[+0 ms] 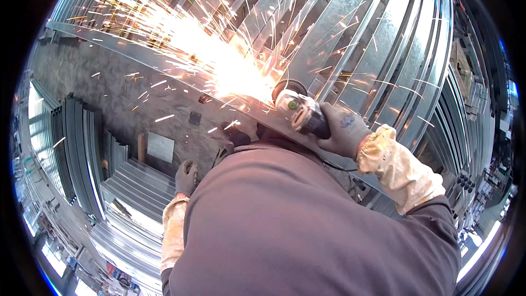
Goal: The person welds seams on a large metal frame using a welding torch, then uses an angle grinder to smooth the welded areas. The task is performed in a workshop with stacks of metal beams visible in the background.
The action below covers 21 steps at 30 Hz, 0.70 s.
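My right hand (345, 130), in a grey work glove with a pale leather cuff, grips an angle grinder (300, 111). Its dark disc meets the metal near the table's near edge, and a bright stream of sparks (186, 44) flies off to the far left. The glare hides the exact point of contact. Long shiny metal profiles (334, 16) lie side by side under and beyond the grinder. Low at my left side hangs my left hand (187, 178), also gloved, its fingers curled. Whatever it may hold is hidden.
Stacks of metal profiles (137, 186) lie to my left, with a square metal plate (160, 147) on the floor near them. A black cable (339, 168) runs below my right hand. More bundled profiles (460, 126) stand at the right.
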Motion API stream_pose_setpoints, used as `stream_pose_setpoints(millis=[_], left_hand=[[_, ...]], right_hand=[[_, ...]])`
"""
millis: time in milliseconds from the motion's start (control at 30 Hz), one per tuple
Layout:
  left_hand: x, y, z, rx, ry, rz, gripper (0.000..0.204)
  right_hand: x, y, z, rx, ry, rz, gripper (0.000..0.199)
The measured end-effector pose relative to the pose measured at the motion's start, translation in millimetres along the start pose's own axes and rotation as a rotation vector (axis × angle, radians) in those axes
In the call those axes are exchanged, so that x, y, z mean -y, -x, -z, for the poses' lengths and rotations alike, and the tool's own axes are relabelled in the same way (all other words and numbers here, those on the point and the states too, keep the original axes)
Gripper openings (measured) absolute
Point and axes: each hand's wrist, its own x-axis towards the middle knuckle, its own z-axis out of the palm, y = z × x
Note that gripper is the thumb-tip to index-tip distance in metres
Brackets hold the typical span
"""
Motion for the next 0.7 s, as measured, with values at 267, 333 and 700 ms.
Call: stream_pose_setpoints(millis=[267, 333, 700], left_hand=[[30.7, -17.8, 11.9, 0.076, -0.158, -0.077, 0.043], [19.7, -14.1, 13.0, 0.091, -0.166, -0.043, 0.043], [-43.1, -17.5, 15.3, 0.113, -0.035, 0.005, 0.044]], right_hand=[[-30.6, 34.4, -11.8, 0.005, -0.219, -0.192, 0.061], [-45.9, 45.2, -16.4, -0.036, -0.347, -0.238, 0.065], [-41.4, 25.5, -33.9, -0.094, -0.439, -0.069, 0.061]])
